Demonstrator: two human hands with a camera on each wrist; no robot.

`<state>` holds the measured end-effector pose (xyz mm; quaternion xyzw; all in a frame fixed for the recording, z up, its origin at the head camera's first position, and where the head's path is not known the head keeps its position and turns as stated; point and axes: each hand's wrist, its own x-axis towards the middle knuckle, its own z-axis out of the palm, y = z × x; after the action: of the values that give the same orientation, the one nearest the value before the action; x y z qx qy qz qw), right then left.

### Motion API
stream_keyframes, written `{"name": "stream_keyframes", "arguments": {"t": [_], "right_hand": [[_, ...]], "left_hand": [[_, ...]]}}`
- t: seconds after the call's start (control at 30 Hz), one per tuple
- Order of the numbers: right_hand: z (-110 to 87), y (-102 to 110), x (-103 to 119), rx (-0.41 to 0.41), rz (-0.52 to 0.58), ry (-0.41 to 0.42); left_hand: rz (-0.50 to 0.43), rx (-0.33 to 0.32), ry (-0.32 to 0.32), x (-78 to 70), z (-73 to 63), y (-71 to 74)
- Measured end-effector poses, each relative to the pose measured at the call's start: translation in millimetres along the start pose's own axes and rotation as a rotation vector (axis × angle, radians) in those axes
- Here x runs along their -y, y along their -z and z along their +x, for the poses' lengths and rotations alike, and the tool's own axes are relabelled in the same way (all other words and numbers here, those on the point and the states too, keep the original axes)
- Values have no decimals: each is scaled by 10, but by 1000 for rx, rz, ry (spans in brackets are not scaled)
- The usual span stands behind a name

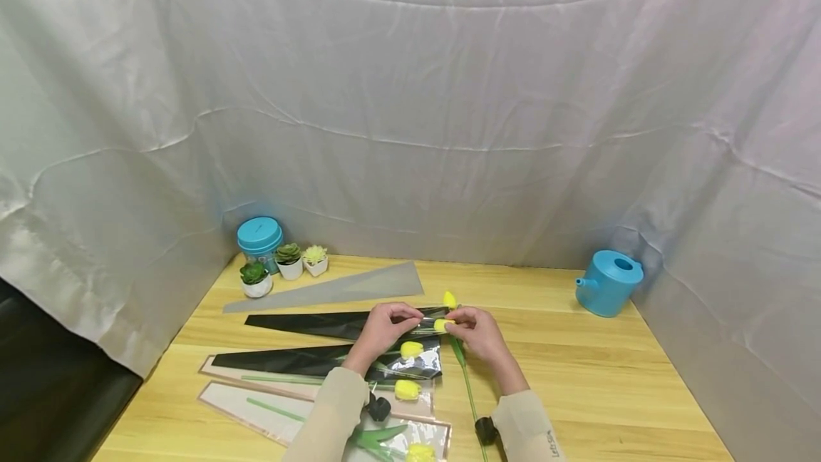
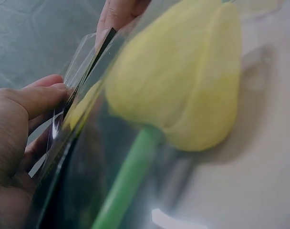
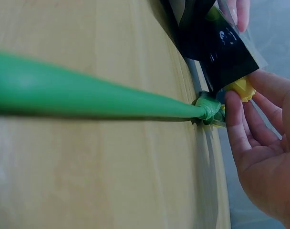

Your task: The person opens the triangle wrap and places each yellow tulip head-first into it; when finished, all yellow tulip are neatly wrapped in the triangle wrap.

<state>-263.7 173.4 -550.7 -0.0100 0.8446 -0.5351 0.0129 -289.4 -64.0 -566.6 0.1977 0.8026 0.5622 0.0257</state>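
In the head view, my left hand (image 1: 383,330) pinches the edge of a black-and-clear flower sleeve (image 1: 301,322), thumb against fingers. At the sleeve's wide right end, my right hand (image 1: 481,335) pinches a yellow tulip head (image 1: 441,326). The right wrist view shows this tulip head (image 3: 241,88) partly inside the sleeve's mouth, between thumb and fingers. Beneath my right hand lies a loose tulip with a green stem (image 1: 470,392). Close to the left wrist camera, another yellow tulip (image 2: 178,76) shows behind clear film; the tulip in hand is mostly hidden there.
Toward me lie sleeved tulips (image 1: 407,390) in black and pale wraps. A flat grey sleeve (image 1: 333,291) lies behind my hands. Small potted succulents (image 1: 290,262) and a blue-lidded jar (image 1: 259,234) stand back left, a blue watering can (image 1: 608,284) back right. Grey curtains surround the table.
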Motion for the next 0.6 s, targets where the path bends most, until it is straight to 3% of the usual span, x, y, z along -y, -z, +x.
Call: {"name": "stream_keyframes", "arguments": {"t": [0.6], "right_hand": [[-14, 6, -21, 33, 31, 12]], "left_hand": [[28, 0, -8, -11, -1, -18]]}}
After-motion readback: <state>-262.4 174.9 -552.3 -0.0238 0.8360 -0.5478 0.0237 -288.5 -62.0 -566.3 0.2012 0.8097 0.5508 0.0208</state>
